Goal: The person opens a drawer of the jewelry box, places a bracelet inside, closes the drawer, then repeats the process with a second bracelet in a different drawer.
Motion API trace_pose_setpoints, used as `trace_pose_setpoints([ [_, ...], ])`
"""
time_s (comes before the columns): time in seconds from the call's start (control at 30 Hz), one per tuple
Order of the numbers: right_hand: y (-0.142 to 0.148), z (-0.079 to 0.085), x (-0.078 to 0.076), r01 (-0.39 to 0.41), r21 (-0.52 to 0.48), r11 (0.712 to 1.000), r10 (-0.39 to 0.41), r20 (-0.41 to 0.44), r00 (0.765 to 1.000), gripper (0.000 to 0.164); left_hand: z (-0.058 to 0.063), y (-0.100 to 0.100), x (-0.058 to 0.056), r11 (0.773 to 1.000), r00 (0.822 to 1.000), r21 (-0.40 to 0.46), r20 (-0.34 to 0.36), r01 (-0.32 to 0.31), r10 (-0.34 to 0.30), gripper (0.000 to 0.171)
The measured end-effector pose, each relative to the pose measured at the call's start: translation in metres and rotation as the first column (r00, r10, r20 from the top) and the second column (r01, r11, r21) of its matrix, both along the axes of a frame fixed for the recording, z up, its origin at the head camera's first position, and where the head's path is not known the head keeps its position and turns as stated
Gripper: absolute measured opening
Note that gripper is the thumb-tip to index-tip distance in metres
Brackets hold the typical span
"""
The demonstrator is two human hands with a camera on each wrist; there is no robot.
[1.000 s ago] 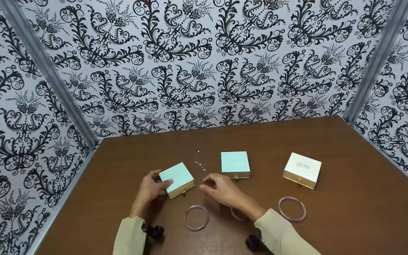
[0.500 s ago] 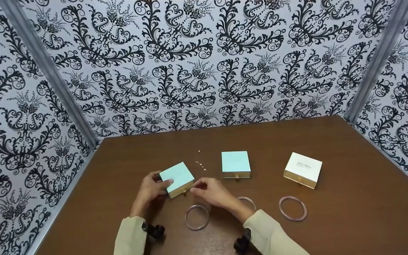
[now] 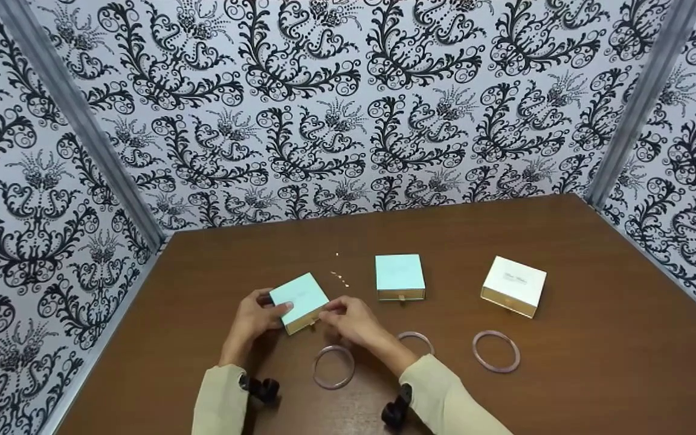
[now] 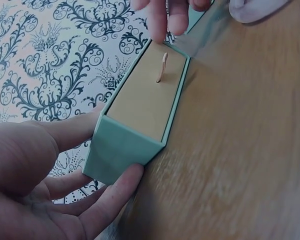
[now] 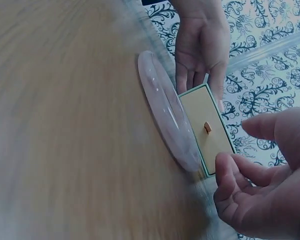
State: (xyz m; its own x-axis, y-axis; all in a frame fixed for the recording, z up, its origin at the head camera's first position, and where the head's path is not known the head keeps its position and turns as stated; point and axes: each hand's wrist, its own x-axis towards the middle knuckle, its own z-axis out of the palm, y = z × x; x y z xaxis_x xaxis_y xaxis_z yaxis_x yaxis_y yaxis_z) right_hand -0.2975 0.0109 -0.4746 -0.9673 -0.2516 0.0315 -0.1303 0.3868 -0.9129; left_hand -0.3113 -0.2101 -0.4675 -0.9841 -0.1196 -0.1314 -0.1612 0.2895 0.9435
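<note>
My left hand [image 3: 255, 318] grips a mint-green drawer box [image 3: 298, 297] at its left side, thumb on the lid and fingers round the edge. The box lies slightly turned on the table; its gold drawer front [image 4: 145, 95] is slid in, with a small ribbon tab [image 4: 163, 68] sticking out. My right hand [image 3: 350, 322] hovers at the front right corner of this box, with fingers loosely bent. In the right wrist view a gap shows between the thumb and the fingertips [image 5: 225, 162]. Just in front lies a pale pinkish-purple bangle [image 3: 315, 370].
A second mint box [image 3: 399, 273] stands to the right, and a white box [image 3: 514, 281] with lettering farther right. Two more bangles lie on the table: one bangle [image 3: 431, 344] partly behind my right forearm, another bangle [image 3: 518, 356] beyond it. Small pale bits [image 3: 340, 278] lie behind the held box.
My right hand has moved left to the front right corner of the mint box, uncovering more of the middle bangle. The left hand keeps its grip, and the box stays in place.
</note>
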Motion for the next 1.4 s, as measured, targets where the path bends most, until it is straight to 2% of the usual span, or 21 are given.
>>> trace_pose_setpoints([
  [0.27, -0.007, 0.002, 0.000, 0.031, -0.017, 0.999, -0.030, 0.090, 0.996, 0.023, 0.001, -0.001, 0.001, 1.000, 1.000, -0.002, 0.005, -0.003, 0.003, 0.072],
  [0.67, -0.017, 0.003, -0.003, 0.045, 0.047, 0.998, -0.047, 0.039, 0.998, 0.024, 0.003, -0.003, 0.001, 1.000, 1.000, 0.005, 0.007, -0.027, 0.027, 0.067],
  [0.93, -0.019, 0.002, -0.003, 0.073, 0.137, 0.988, -0.073, -0.004, 0.997, 0.029, 0.001, -0.002, 0.000, 1.000, 1.000, 0.017, 0.009, -0.005, 0.004, 0.068],
  [1.2, -0.024, 0.000, -0.003, 0.097, 0.168, 0.981, -0.087, -0.063, 0.994, 0.033, 0.002, -0.002, -0.002, 1.000, 1.000, 0.011, 0.015, -0.003, 0.003, 0.066],
  [1.4, -0.025, 0.003, 0.003, 0.100, 0.240, 0.966, -0.093, -0.042, 0.995, 0.032, 0.000, -0.001, 0.000, 1.000, 1.000, 0.013, 0.029, -0.009, 0.008, 0.067],
])
